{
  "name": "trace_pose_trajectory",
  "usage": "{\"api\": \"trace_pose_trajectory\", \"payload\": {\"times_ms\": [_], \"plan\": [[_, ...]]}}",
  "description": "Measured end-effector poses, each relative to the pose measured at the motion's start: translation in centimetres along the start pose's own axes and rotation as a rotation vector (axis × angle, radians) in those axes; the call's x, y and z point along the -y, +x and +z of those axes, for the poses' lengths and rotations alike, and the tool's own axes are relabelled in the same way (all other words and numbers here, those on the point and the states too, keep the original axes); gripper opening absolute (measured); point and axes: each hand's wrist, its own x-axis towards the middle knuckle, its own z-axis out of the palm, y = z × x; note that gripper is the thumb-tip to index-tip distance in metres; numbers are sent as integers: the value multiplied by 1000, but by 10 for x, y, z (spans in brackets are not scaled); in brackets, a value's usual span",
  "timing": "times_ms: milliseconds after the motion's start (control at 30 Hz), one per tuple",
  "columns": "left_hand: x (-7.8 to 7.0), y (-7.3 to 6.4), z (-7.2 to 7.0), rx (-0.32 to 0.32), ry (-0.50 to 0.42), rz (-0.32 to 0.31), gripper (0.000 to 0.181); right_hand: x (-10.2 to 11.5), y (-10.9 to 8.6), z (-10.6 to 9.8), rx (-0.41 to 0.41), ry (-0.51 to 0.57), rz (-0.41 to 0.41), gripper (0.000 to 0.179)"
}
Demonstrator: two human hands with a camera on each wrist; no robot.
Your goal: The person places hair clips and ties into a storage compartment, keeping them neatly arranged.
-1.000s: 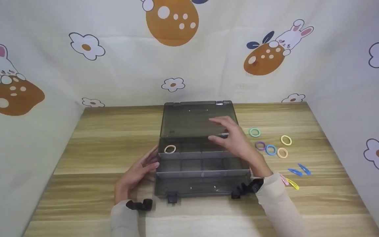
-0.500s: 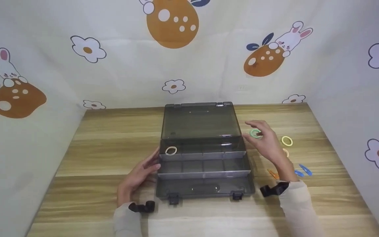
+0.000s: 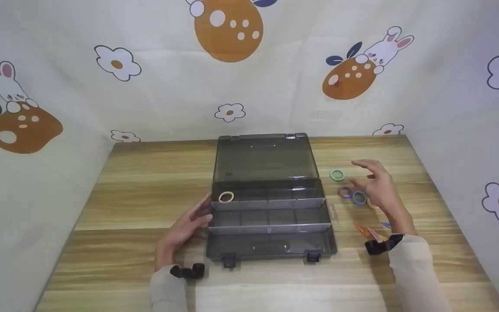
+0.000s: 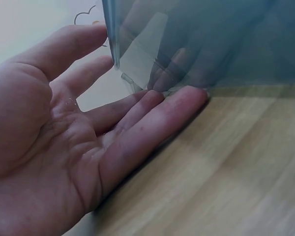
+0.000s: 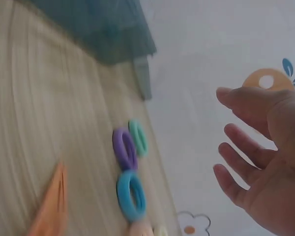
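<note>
My left hand [image 3: 184, 229] rests along the left side of a dark see-through divided box [image 3: 271, 248] with its lid [image 3: 267, 158] laid back. In the left wrist view, straight fingertips [image 4: 191, 96] touch the box wall. A cream hair tie [image 3: 220, 197] lies in the back-left compartment. My right hand [image 3: 381, 190] hovers over the right side of the table with fingers spread and nothing held. Near it lie a green hair tie [image 3: 331, 175], a purple hair tie [image 5: 118, 147] and a blue hair tie [image 5: 125, 199]; a peach one [image 3: 371, 205] is partly hidden by the hand.
An orange hair clip [image 3: 361, 229], a pink clip [image 3: 375, 234] and a blue clip [image 3: 386, 225] lie partly under the right wrist. A patterned cloth [image 3: 171, 95] encloses the wooden table [image 3: 141, 173] at the back and sides.
My right hand has moved from above the box to the right, past the green hair tie, over the other hair ties. My left hand keeps its place at the box.
</note>
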Motion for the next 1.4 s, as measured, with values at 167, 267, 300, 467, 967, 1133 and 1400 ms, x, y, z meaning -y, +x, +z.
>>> {"api": "trace_pose_trajectory", "payload": {"times_ms": [167,267,300,467,967,1133,1400], "plan": [[0,1,0,4,6,0,71,-19,2,-17,-3,-89,-10,42],[0,0,0,3,3,-6,71,-30,2,-27,-3,-126,-12,41],[0,0,1,2,1,-6,71,-34,2,-30,-4,-125,-7,41],[-1,2,4,9,-11,-10,71,-52,2,-44,28,-87,114,44],[3,1,9,-9,-12,-24,70,-90,3,-59,229,-77,345,73],[2,0,8,-12,-30,-20,71,-94,1,-57,270,-88,336,71],[-4,-1,6,-35,-40,-28,69,-92,6,-50,252,-72,279,56]]}}
